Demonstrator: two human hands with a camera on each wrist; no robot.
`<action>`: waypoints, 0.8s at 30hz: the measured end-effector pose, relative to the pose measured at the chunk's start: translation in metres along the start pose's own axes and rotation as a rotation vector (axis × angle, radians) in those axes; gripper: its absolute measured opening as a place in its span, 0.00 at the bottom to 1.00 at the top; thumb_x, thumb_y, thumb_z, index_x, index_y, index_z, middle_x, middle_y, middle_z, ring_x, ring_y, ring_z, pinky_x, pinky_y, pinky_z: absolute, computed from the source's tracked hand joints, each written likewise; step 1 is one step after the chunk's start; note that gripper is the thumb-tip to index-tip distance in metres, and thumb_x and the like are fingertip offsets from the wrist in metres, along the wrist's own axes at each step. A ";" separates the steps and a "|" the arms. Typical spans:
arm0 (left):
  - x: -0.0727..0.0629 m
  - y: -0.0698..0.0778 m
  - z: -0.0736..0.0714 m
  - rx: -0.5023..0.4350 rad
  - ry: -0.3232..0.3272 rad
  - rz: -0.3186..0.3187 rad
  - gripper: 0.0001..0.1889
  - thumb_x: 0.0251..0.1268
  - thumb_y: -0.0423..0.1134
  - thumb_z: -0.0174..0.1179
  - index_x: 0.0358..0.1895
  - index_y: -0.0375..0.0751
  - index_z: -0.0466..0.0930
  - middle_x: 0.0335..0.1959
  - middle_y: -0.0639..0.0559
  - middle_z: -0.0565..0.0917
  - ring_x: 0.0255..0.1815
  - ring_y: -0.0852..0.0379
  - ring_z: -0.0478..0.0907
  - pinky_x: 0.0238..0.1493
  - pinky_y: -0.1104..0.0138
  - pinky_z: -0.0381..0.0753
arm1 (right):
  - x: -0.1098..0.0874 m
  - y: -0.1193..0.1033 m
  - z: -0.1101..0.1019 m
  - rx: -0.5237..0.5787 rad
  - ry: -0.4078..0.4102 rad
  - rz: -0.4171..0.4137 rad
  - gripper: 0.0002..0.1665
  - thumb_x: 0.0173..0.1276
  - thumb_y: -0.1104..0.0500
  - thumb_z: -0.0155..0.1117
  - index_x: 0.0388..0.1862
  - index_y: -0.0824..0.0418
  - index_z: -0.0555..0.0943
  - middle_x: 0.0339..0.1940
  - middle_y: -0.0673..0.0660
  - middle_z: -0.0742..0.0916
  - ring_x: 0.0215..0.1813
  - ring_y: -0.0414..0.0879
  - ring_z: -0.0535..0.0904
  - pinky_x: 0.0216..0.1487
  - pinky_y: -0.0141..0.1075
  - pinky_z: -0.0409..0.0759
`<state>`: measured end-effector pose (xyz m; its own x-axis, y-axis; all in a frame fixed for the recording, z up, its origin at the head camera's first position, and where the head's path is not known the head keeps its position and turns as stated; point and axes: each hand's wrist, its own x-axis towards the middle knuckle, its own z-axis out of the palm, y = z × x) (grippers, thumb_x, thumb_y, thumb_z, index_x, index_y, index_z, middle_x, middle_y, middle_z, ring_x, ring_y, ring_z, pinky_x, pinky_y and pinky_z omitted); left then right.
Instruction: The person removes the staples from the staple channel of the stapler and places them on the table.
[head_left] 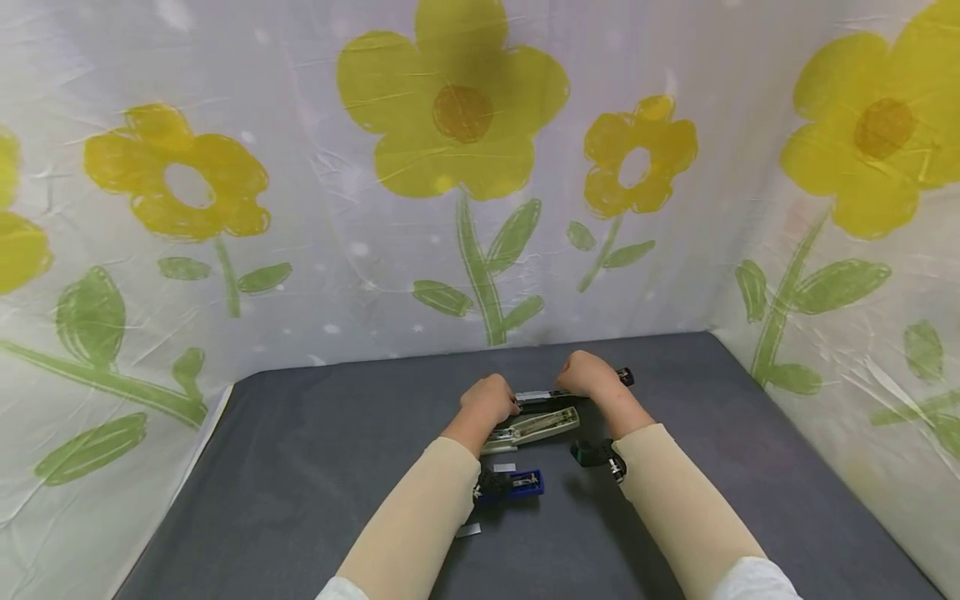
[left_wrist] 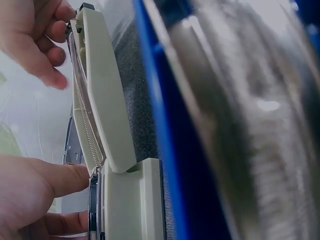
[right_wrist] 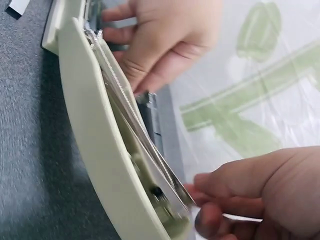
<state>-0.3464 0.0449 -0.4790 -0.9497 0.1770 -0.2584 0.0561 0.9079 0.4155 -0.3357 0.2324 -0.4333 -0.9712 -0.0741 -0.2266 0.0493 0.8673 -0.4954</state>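
A cream stapler lies opened out, its long spring bared in the left wrist view. Just behind it is a dark stapler with a silver strip and a black end. My left hand grips the dark stapler's left part, thumb and fingers partly hidden by the cream one. Farther right, my right hand bends over the dark stapler with curled fingers. Its fingertips are close to the cream stapler's tip in the right wrist view; I cannot tell what they hold.
A blue stapler lies open nearer me, beside the left wrist camera. Staple strips lie on the dark tabletop, one closer to the front. A flower-printed curtain stands behind the table.
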 end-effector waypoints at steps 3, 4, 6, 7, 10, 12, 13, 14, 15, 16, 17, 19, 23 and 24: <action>0.000 0.001 0.001 0.012 -0.003 0.001 0.01 0.65 0.44 0.73 0.35 0.54 0.92 0.51 0.55 0.88 0.45 0.51 0.84 0.34 0.59 0.80 | 0.003 -0.006 0.006 -0.044 -0.051 0.036 0.20 0.74 0.59 0.64 0.19 0.57 0.77 0.18 0.50 0.73 0.22 0.44 0.66 0.35 0.42 0.70; 0.001 0.001 0.001 0.015 -0.004 0.000 0.03 0.65 0.43 0.73 0.33 0.54 0.92 0.50 0.55 0.88 0.43 0.51 0.84 0.32 0.60 0.79 | 0.003 -0.007 0.008 -0.055 -0.059 0.042 0.18 0.74 0.58 0.64 0.21 0.58 0.79 0.19 0.50 0.73 0.23 0.45 0.67 0.36 0.43 0.71; 0.001 0.001 0.001 0.020 -0.002 0.000 0.06 0.65 0.43 0.73 0.29 0.54 0.91 0.49 0.56 0.88 0.38 0.52 0.83 0.29 0.61 0.76 | 0.004 -0.010 0.011 -0.070 -0.057 0.052 0.14 0.74 0.58 0.65 0.26 0.61 0.82 0.21 0.50 0.75 0.26 0.46 0.71 0.37 0.44 0.72; 0.002 0.001 0.001 0.019 -0.002 -0.001 0.07 0.65 0.43 0.73 0.27 0.54 0.90 0.48 0.55 0.88 0.37 0.52 0.83 0.28 0.61 0.74 | 0.004 -0.012 0.013 -0.074 -0.056 0.061 0.13 0.74 0.59 0.66 0.28 0.62 0.82 0.22 0.51 0.76 0.27 0.46 0.71 0.37 0.44 0.73; 0.002 0.001 0.000 0.021 -0.002 -0.003 0.07 0.65 0.43 0.73 0.27 0.54 0.90 0.49 0.55 0.88 0.37 0.53 0.83 0.26 0.61 0.73 | 0.004 -0.016 0.017 -0.091 -0.035 0.089 0.12 0.74 0.58 0.66 0.29 0.61 0.82 0.26 0.53 0.79 0.28 0.48 0.73 0.36 0.44 0.73; 0.002 0.001 0.000 0.023 -0.004 -0.004 0.07 0.65 0.43 0.73 0.27 0.54 0.90 0.50 0.55 0.88 0.36 0.52 0.83 0.27 0.61 0.72 | 0.002 -0.018 0.018 -0.099 -0.014 0.099 0.09 0.73 0.58 0.67 0.33 0.61 0.84 0.31 0.55 0.83 0.30 0.49 0.76 0.35 0.44 0.73; 0.001 0.001 0.000 0.026 -0.004 -0.003 0.06 0.65 0.43 0.73 0.28 0.54 0.90 0.50 0.55 0.88 0.36 0.52 0.83 0.27 0.61 0.72 | 0.001 -0.019 0.019 -0.101 -0.005 0.106 0.09 0.72 0.58 0.68 0.33 0.61 0.84 0.32 0.56 0.84 0.30 0.50 0.76 0.35 0.44 0.72; 0.001 0.001 0.000 0.029 -0.005 -0.002 0.06 0.64 0.43 0.73 0.29 0.55 0.90 0.50 0.55 0.88 0.35 0.53 0.82 0.27 0.61 0.73 | 0.000 -0.020 0.019 -0.102 0.004 0.112 0.08 0.72 0.57 0.68 0.34 0.61 0.84 0.34 0.57 0.85 0.31 0.51 0.77 0.34 0.45 0.72; 0.001 0.001 0.000 0.032 -0.006 0.000 0.05 0.65 0.43 0.73 0.29 0.55 0.90 0.49 0.55 0.88 0.35 0.53 0.82 0.27 0.61 0.73 | -0.001 -0.021 0.020 -0.102 0.015 0.114 0.07 0.71 0.57 0.69 0.36 0.61 0.85 0.36 0.57 0.85 0.33 0.52 0.78 0.34 0.45 0.72; 0.001 0.001 0.000 0.033 -0.007 0.000 0.05 0.65 0.43 0.73 0.29 0.55 0.90 0.49 0.55 0.88 0.34 0.54 0.82 0.27 0.62 0.73 | -0.001 -0.021 0.020 -0.096 0.023 0.119 0.07 0.70 0.58 0.69 0.37 0.62 0.85 0.37 0.58 0.86 0.33 0.53 0.78 0.34 0.46 0.72; 0.000 0.001 0.000 0.032 -0.006 0.002 0.05 0.65 0.43 0.73 0.30 0.55 0.91 0.49 0.55 0.88 0.33 0.54 0.81 0.28 0.62 0.73 | -0.001 -0.022 0.020 -0.089 0.033 0.123 0.08 0.70 0.58 0.69 0.39 0.62 0.85 0.38 0.59 0.86 0.34 0.53 0.78 0.34 0.46 0.72; -0.001 0.000 -0.001 0.032 -0.003 0.006 0.05 0.65 0.43 0.73 0.30 0.54 0.91 0.48 0.56 0.89 0.32 0.54 0.81 0.28 0.62 0.74 | -0.001 -0.022 0.021 -0.071 0.045 0.133 0.11 0.69 0.57 0.71 0.43 0.64 0.85 0.41 0.60 0.86 0.36 0.54 0.79 0.35 0.47 0.74; -0.001 0.001 -0.001 0.034 -0.003 0.001 0.05 0.65 0.44 0.73 0.30 0.54 0.91 0.48 0.56 0.88 0.33 0.54 0.81 0.29 0.62 0.73 | 0.003 -0.017 0.022 -0.013 0.042 0.141 0.23 0.68 0.55 0.73 0.53 0.70 0.83 0.51 0.64 0.85 0.46 0.58 0.82 0.44 0.50 0.80; 0.000 0.001 -0.001 0.037 -0.004 -0.002 0.05 0.65 0.44 0.73 0.30 0.54 0.90 0.48 0.56 0.88 0.33 0.54 0.81 0.29 0.62 0.74 | 0.004 -0.016 0.022 0.013 0.039 0.140 0.26 0.68 0.55 0.73 0.56 0.72 0.81 0.53 0.66 0.84 0.49 0.60 0.82 0.47 0.52 0.81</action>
<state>-0.3463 0.0455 -0.4771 -0.9485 0.1766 -0.2631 0.0656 0.9217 0.3824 -0.3350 0.2073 -0.4451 -0.9628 0.0667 -0.2619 0.1881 0.8612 -0.4721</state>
